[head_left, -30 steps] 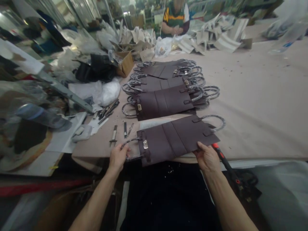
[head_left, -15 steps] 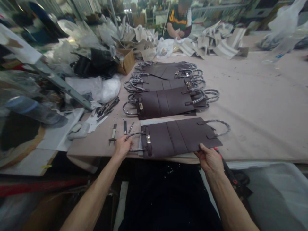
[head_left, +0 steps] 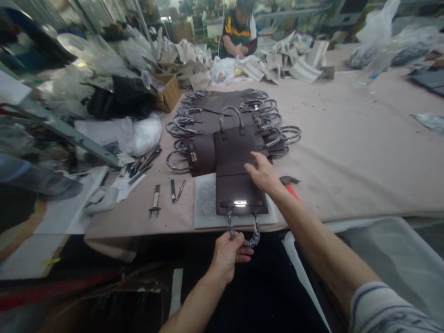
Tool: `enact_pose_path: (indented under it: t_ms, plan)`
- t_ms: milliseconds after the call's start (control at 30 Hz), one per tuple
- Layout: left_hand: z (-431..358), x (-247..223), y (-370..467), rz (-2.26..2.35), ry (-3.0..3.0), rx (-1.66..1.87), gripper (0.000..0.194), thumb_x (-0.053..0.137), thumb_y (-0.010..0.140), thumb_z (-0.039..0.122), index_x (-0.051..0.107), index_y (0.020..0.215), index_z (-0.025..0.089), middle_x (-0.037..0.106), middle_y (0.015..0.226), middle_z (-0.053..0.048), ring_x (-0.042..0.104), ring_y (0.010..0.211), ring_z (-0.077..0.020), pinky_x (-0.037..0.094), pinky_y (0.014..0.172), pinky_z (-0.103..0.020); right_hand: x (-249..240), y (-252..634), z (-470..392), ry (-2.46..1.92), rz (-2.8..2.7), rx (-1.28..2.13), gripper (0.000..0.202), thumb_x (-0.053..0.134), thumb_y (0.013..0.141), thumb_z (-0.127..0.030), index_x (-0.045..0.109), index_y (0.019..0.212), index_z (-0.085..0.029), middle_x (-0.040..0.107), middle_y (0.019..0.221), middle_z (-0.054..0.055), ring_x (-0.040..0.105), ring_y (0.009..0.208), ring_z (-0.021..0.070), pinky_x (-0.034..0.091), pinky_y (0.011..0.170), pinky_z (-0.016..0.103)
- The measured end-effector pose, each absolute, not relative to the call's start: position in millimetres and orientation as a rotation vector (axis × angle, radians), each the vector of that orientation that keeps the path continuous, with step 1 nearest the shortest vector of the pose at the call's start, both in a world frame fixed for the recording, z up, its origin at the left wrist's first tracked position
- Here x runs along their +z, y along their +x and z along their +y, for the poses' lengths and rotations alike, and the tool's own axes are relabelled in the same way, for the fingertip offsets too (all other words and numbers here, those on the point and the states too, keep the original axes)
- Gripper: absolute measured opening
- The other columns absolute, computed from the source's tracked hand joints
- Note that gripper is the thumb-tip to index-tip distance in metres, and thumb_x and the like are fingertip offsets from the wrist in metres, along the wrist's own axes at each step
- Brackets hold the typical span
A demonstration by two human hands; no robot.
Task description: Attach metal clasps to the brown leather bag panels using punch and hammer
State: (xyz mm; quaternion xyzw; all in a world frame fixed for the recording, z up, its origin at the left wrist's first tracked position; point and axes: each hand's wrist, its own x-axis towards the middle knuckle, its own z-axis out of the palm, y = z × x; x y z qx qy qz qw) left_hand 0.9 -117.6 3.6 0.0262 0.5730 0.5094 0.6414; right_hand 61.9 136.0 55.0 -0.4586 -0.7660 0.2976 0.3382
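Note:
A dark brown leather bag panel (head_left: pixel 236 185) lies lengthwise toward me, a gold clasp at its near end and a plastic-wrapped handle at each end. My left hand (head_left: pixel 231 252) is closed around the near handle (head_left: pixel 256 231), which hangs past the table edge. Over the panel's right side is my right hand (head_left: pixel 262 172), fingers spread and holding nothing; whether it touches the leather I cannot tell. Beneath the panel sits a pale slab (head_left: pixel 205 203). The panel's far part overlaps a stack of similar bag panels (head_left: pixel 203 148).
Left of the slab lie a metal-tipped tool (head_left: pixel 156 201) and two slim tools (head_left: pixel 176 190). A red-handled hammer (head_left: pixel 290 185) rests right of my right hand. Farther back are a cardboard box (head_left: pixel 168 94), a heap of paper scraps (head_left: pixel 305 60) and a person (head_left: pixel 239 34).
The bag panel has turned from lying crosswise to pointing away from me, uncovering the slab and hammer. My left hand moved right with the handle; my right hand let go of the panel's edge.

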Motion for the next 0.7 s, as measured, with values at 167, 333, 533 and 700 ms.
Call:
enact_pose_path:
  t_ms: [167, 333, 533, 700]
  plan:
    - [-119.9, -14.4, 8.1, 1.258, -0.029, 1.263, 0.057, 0.094, 0.054, 0.048, 0.058, 0.083, 0.014, 0.069, 0.077, -0.006, 0.073, 0.066, -0.0198, 0.057, 0.054, -0.023, -19.8, 89.1, 59.7, -1.369, -2.189, 0.470, 0.053, 0.057, 0.090, -0.034, 0.055, 0.137, -0.008, 0.051, 0.148, 0.026, 0.045, 0.140, 0.0401, 0.032, 0.116, 0.066]
    - [-130.4, -12.8, 13.9, 1.255, -0.062, 1.322, 0.054, 0.093, 0.060, 0.046, 0.058, 0.085, 0.014, 0.071, 0.081, -0.007, 0.074, 0.068, -0.0191, 0.059, 0.058, -0.024, -33.8, 112.3, 55.9, -1.087, -2.334, 0.508, 0.061, 0.057, 0.093, -0.047, 0.050, 0.144, -0.014, 0.049, 0.151, 0.021, 0.044, 0.142, 0.0367, 0.036, 0.117, 0.061]
    - [-122.5, -8.2, 22.1, 1.238, -0.128, 1.339, 0.051, 0.090, 0.063, 0.042, 0.055, 0.087, 0.014, 0.068, 0.075, -0.005, 0.072, 0.063, -0.0177, 0.057, 0.054, -0.022, -31.9, 111.5, 55.5, -0.923, -2.549, 0.362, 0.063, 0.053, 0.096, -0.056, 0.054, 0.143, -0.015, 0.046, 0.155, 0.019, 0.034, 0.149, 0.0421, 0.031, 0.119, 0.065]
    - [-124.9, -15.2, 12.3, 1.271, -0.019, 1.269, 0.050, 0.083, 0.069, 0.048, 0.055, 0.091, 0.014, 0.067, 0.081, -0.005, 0.071, 0.060, -0.0166, 0.056, 0.051, -0.022, -37.5, 109.8, 51.5, -0.890, -2.558, 0.240, 0.061, 0.047, 0.099, -0.055, 0.056, 0.140, -0.012, 0.049, 0.153, 0.020, 0.038, 0.145, 0.0435, 0.036, 0.116, 0.065]
